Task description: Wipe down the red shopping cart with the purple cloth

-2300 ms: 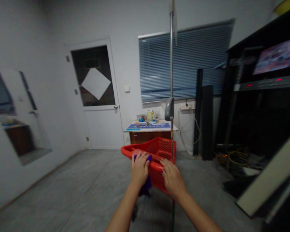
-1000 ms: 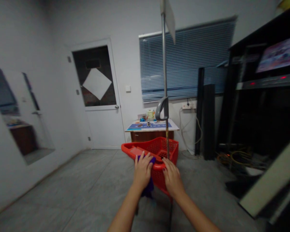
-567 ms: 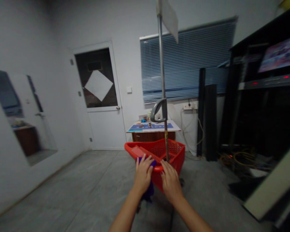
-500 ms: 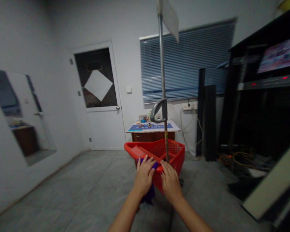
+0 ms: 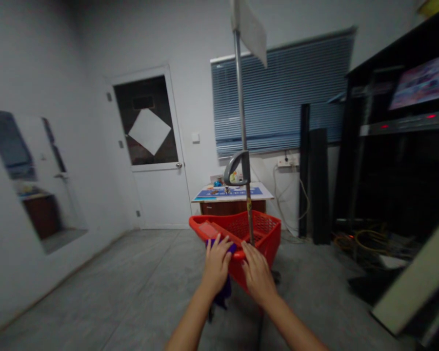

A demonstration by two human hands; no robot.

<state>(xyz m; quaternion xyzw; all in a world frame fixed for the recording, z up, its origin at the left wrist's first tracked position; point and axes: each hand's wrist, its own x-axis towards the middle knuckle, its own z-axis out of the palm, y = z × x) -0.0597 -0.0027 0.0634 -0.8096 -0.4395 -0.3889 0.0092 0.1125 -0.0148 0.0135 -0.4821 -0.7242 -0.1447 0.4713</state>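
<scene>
A red plastic shopping cart (image 5: 272, 233) stands directly before me, its handle towards me. My left hand (image 5: 217, 261) is closed over a purple cloth (image 5: 224, 294) that drapes over the handle and hangs down below it. Beside it, my right hand (image 5: 256, 267) curls its fingers over the right part of the red handle (image 5: 238, 254). Out of the basket rises a metal pole (image 5: 240, 92) with a grey loop grip (image 5: 237, 168) partway up and a pale flat sheet (image 5: 252, 31) at its top. The pole's foot is hidden inside the basket.
Beyond the cart is a low cabinet (image 5: 227, 208) with a blue-and-white board on top. A white door (image 5: 160, 200) stands back left, a mirror (image 5: 40, 195) on the left wall. Dark panels, cables (image 5: 369, 240) and a leaning board (image 5: 409, 282) are at right.
The pole leans slightly further left in view. Both hands stay on the cart handle, and the cart looks almost unmoved.
</scene>
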